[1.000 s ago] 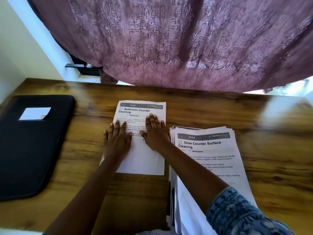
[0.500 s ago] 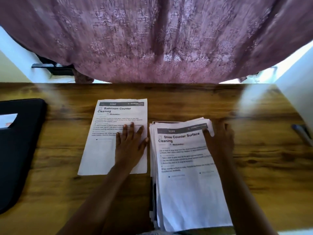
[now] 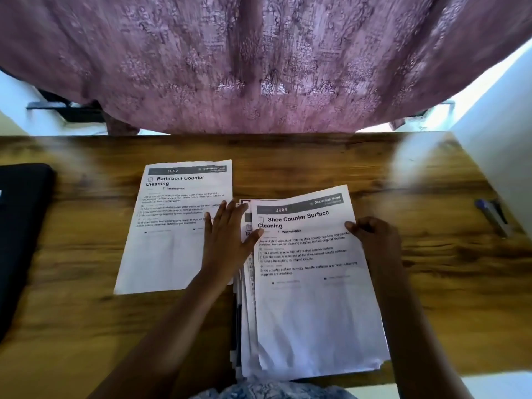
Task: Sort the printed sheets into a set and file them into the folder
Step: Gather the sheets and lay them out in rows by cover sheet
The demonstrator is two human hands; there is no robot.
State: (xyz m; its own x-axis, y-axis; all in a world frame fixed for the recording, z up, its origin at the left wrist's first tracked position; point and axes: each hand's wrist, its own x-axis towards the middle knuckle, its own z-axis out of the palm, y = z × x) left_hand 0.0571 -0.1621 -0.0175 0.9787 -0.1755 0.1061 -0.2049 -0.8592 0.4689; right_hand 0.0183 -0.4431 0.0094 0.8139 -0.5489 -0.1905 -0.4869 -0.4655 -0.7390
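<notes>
Because the top sheet (image 3: 311, 298) is likely light, limp and slick, take it by an edge; the right hand (image 3: 377, 240) pinches its right edge, fingers (image 3: 359, 226) curled; the left hand (image 3: 227, 240), fingers straight, rests flat across the left edge of the stack (image 3: 247, 326) on the surface (image 3: 431, 298).

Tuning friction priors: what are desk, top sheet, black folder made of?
Desk: wood or wood-look laminate, semi-gloss; grain plus window glare.
Top sheet: thin matte paper; printed, edge slightly wavy.
Folder: matte black, maybe fabric or faux leather; rounded edge, blurred.
</notes>
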